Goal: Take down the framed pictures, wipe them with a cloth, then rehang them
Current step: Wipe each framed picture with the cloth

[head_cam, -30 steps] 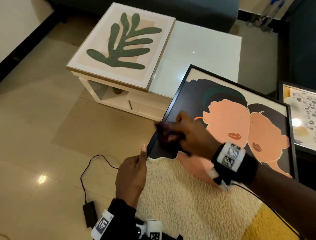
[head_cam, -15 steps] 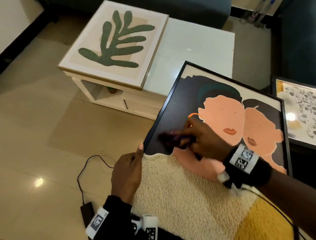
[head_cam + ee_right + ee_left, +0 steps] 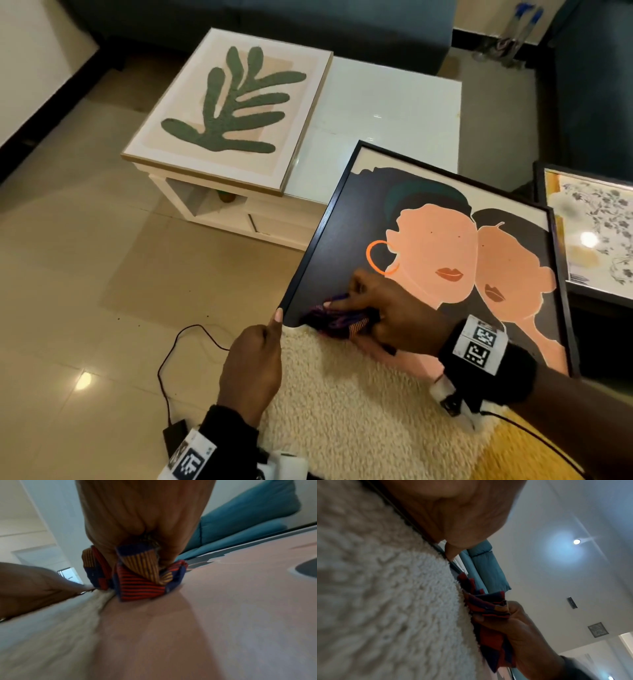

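Note:
A black-framed picture of two faces (image 3: pixel 445 246) leans tilted on my lap, over a cream fleece (image 3: pixel 359 404). My left hand (image 3: pixel 253 363) grips the frame's lower left edge, thumb on the rim. My right hand (image 3: pixel 387 308) holds a crumpled striped cloth (image 3: pixel 339 320) pressed against the glass near the lower left corner. In the right wrist view the cloth (image 3: pixel 140 577) is bunched between my fingers on the picture's surface. The left wrist view shows the cloth (image 3: pixel 488 609) in my right hand beside the fleece. A leaf picture (image 3: pixel 233 113) in a light wood frame lies flat on the white table (image 3: pixel 394 113).
A third, floral picture (image 3: pixel 596 229) in a dark frame lies at the right edge. A black cable and adapter (image 3: pixel 178 370) trail on the tiled floor at the left. Dark blue sofas stand at the back and right.
My right hand has dragged the cloth down and back along the lower left part of the glass, toward the corner. The left hand keeps its hold on the frame's edge.

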